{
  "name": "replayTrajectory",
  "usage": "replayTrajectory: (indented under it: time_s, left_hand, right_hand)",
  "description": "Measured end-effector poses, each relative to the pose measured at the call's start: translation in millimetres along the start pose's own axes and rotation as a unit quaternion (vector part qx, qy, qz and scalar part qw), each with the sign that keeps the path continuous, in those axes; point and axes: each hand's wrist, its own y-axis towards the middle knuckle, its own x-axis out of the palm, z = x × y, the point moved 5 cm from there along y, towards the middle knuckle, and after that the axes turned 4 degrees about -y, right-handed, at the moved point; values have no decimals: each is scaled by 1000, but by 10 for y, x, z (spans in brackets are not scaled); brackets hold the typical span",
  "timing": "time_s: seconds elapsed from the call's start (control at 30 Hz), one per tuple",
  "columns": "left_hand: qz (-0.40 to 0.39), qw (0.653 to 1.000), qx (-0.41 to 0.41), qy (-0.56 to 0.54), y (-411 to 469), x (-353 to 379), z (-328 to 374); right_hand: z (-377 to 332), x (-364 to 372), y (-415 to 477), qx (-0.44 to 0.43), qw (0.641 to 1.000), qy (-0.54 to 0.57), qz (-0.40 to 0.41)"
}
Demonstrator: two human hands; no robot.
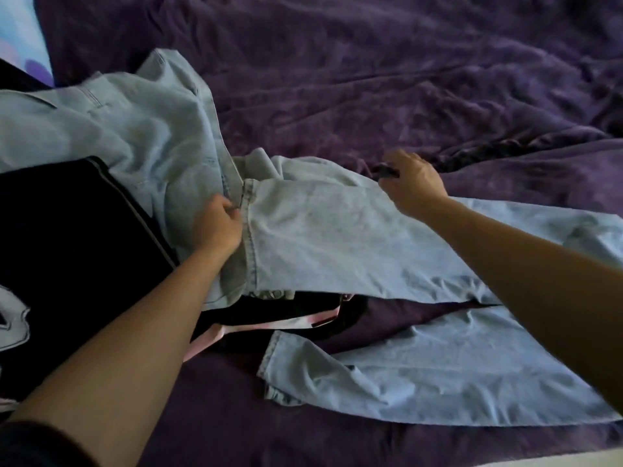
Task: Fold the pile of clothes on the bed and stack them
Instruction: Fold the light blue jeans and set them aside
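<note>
White print on black garment illegible; no other text.

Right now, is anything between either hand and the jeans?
Nothing visible. The left hand pinches a leg hem of the jeans. The right hand sits at their far edge, fingers curled over a small dark thing I cannot identify.
</note>
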Motion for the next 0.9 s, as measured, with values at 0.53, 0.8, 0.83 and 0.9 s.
replayTrajectory:
  time_s: [0.53,0.8,0.83,0.9]
  left_hand:
    - [-277,866,295,292,-2289,1338,-830]
    - [-319,858,335,223,-2788,825,-826]
    - [-373,835,303,270,-2841,840,-886]
    - [-471,781,232,337,-2936,873,-1006]
  right_hand:
    - [970,1753,-3170,-4,958,-61,-279]
    - [1130,1760,-3430,50,956,-130,-258]
    - [1148,1701,-3409,45,955,-118,-268]
    - [1276,1659,-3453,45,933,-112,-339]
